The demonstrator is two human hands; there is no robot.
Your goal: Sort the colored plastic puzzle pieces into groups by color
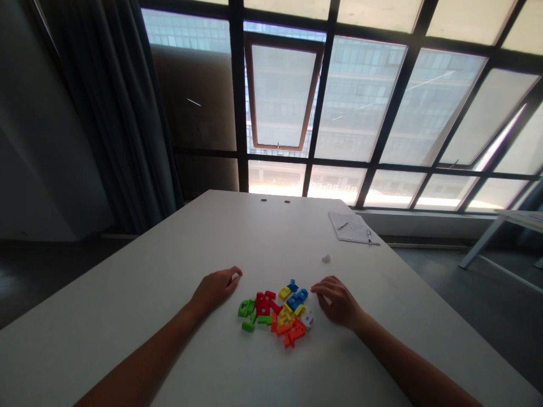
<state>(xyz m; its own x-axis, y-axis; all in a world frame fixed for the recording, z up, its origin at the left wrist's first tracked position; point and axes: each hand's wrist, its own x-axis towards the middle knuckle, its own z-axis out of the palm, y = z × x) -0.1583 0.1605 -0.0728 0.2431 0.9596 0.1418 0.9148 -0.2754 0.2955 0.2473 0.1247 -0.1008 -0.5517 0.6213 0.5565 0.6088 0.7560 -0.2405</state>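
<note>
A loose pile of small plastic pieces lies on the white table between my hands. Green pieces form its left side, with red pieces beside them. Yellow pieces and blue pieces sit toward the right, orange pieces at the near side, and a pale grey piece at the right edge. My left hand rests left of the green pieces, fingers loosely bent and apart, holding nothing visible. My right hand rests just right of the blue pieces, fingers apart, with no piece in it.
A small white crumpled-looking object lies beyond my right hand. Papers with pens on them are near the table's right edge. Windows and a dark curtain stand behind; another table is at far right.
</note>
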